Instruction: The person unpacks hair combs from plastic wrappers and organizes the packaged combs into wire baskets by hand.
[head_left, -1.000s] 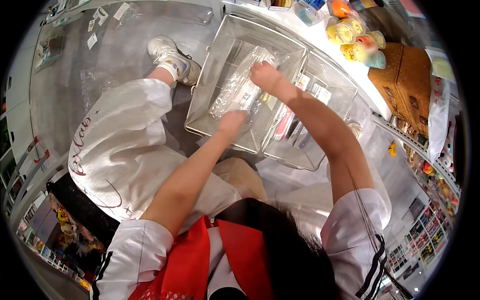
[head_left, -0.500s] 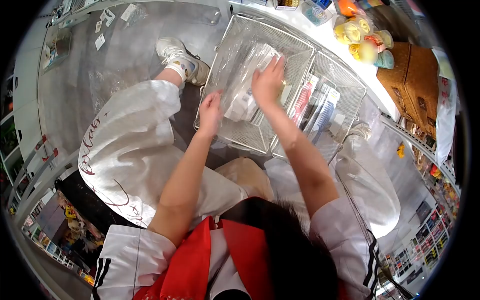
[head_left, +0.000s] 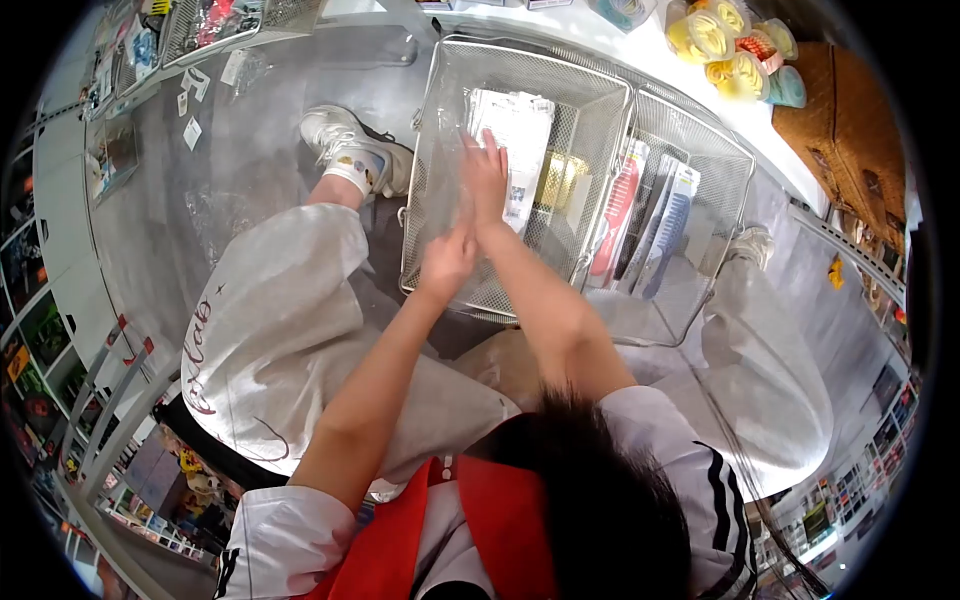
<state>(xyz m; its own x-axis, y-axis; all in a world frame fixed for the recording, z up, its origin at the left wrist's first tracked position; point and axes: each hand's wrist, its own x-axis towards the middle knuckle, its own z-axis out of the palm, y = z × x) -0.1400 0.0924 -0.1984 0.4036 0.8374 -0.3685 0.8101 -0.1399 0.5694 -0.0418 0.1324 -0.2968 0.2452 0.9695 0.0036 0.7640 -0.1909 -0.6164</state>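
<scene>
A wire mesh basket (head_left: 520, 60) stands between my legs. In it lie white printed cards (head_left: 517, 125), with a gold-coloured item (head_left: 563, 180) beside them and clear plastic film (head_left: 450, 130) along the left side. My right hand (head_left: 485, 185) rests at the left edge of the cards, fingers stretched out and a little apart. Close by its wrist, my left hand (head_left: 448, 262) has its fingers closed; what they hold, if anything, is hidden. The adjoining mesh basket (head_left: 725, 165) contains a pink comb (head_left: 615, 210) and a blue comb (head_left: 670, 225), both in packaging.
A white shelf (head_left: 560, 22) runs behind the baskets, carrying clear tubs (head_left: 700, 38) of yellow items. The brown bag (head_left: 845, 140) is at the right. Paper tags (head_left: 192, 130) and plastic wrap (head_left: 205, 225) lie on the floor at left, near my shoe (head_left: 340, 135).
My right hand has moved left across the basket, uncovering the white cards and gold item. My left hand has moved right, close to the right wrist. The view has shifted slightly.
</scene>
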